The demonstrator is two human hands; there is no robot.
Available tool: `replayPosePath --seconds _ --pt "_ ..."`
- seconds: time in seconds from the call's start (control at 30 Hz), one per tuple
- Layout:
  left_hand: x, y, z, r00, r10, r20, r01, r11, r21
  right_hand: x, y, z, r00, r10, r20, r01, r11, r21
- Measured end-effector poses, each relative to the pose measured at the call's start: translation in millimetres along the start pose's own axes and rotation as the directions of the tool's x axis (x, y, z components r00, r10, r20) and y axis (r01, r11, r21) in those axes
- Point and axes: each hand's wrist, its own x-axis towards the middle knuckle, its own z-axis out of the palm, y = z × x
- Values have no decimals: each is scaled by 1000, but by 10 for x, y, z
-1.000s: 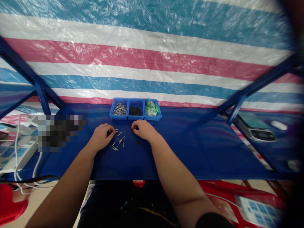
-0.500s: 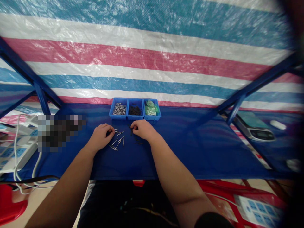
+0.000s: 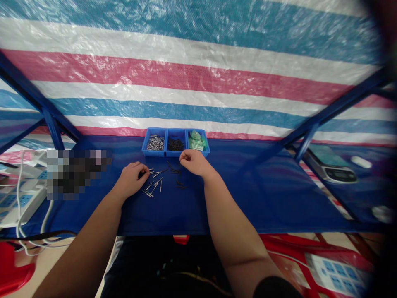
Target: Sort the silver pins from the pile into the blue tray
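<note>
My left hand [image 3: 132, 177] rests on the blue table, its fingers curled in and the thumb pressed toward them beside loose, thin silver pins [image 3: 156, 186]. Whether anything is in its grasp is hidden. My right hand [image 3: 194, 162] is just in front of the blue bins, fingers and thumb drawn together; what they hold, if anything, is too small to make out. Several small, dark, thin pieces [image 3: 180, 185] lie on the table left of and below it. The left bin [image 3: 153, 153] holds silver pins, the middle bin [image 3: 175, 153] dark pieces, the right bin [image 3: 199, 154] green-tinted plastic packets.
A blurred-out dark object [image 3: 77, 171] is at the table's left, beside white power strips [image 3: 23, 205] and cables. Blue metal frame bars [image 3: 328, 109] slope down at both sides. A digital scale [image 3: 339, 174] stands at the right. Striped plastic sheeting [image 3: 198, 78] hangs behind.
My right hand has moved right and slightly away from me, toward the right bin, uncovering dark pieces on the table. My left hand has stayed in place.
</note>
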Motion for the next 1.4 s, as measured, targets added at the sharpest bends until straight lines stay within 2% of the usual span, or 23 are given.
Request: replayPosePath --seconds 0.07,0.2,0.27,0.37,0.43,0.5,0.57,0.77,0.9,1.13,1.3,1.4 --pt "2 -3 -1 1000 0 -1 0 1000 -3 24 14 15 1000 4 -23 -1 995 104" --pt "6 -6 -2 1000 4 2 -4 1000 -3 82 23 78 984 7 -179 65 918 391" --pt "6 -4 -2 1000 4 0 -4 1000 0 90 28 93 973 37 -226 59 913 403" --pt "5 4 -7 1000 -6 -11 6 1000 -4 60 26 79 972 35 -231 15 977 211" --pt "6 9 -13 1000 -15 -14 15 1000 -18 25 7 64 987 18 -159 -16 1000 18" --pt "8 14 -19 1000 -26 -15 26 999 -45 -5 -25 71 997 39 -65 -49 987 -154" --pt "10 22 -24 998 -53 -20 51 995 -85 -19 -62 109 996 90 -23 -92 957 -277" --pt "-10 74 -39 980 -191 -55 174 956 -235 4 -104 284 967 241 -80 -253 879 -404" --pt "-30 96 -42 961 -252 -115 206 928 -311 11 -95 288 966 250 -60 -252 869 -426" --pt "-27 64 -20 944 -309 -120 240 887 -393 -17 -100 101 1000 24 10 -22 979 -204" --pt "-14 34 2 937 -336 -98 261 857 -444 9 -29 53 999 24 39 -25 1000 18" --pt "-10 28 8 935 -343 -94 264 846 -464 51 -14 107 998 28 -53 -13 965 263"
